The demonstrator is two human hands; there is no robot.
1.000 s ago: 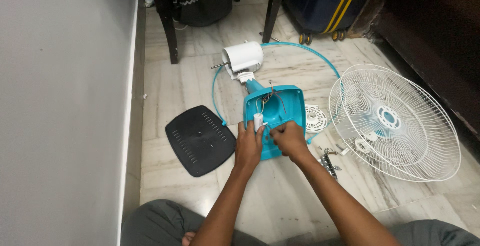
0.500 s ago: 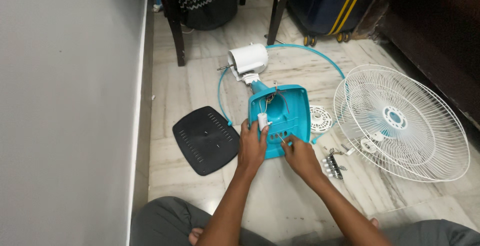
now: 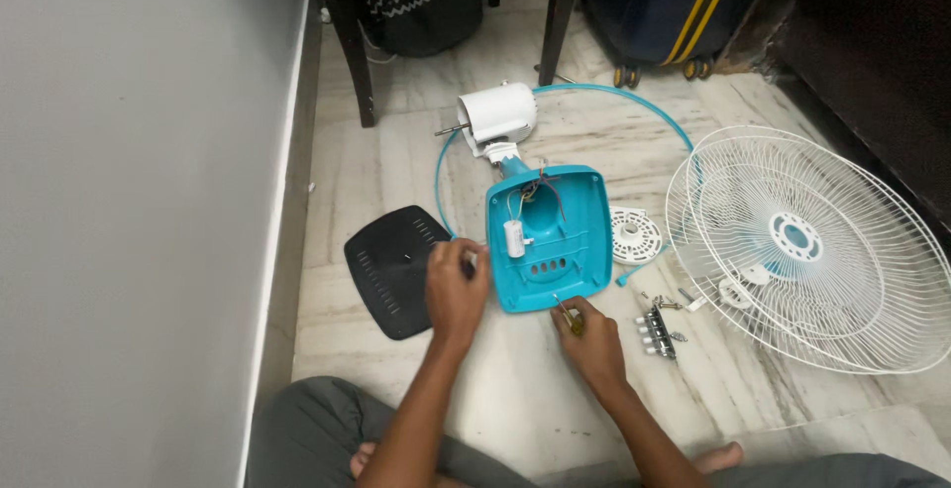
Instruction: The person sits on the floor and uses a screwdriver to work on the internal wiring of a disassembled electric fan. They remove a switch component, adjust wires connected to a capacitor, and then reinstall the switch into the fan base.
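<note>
Marble floor (image 3: 396, 161) is carrying a turquoise fan base (image 3: 551, 240), lying open side up below the white motor (image 3: 498, 111). Left hand (image 3: 454, 290) is curling beside the base's left edge, touching the black cover (image 3: 396, 268). Right hand (image 3: 591, 337) is pinching a screwdriver (image 3: 567, 314) at the base's lower edge, near the switch block (image 3: 655, 331).
</note>
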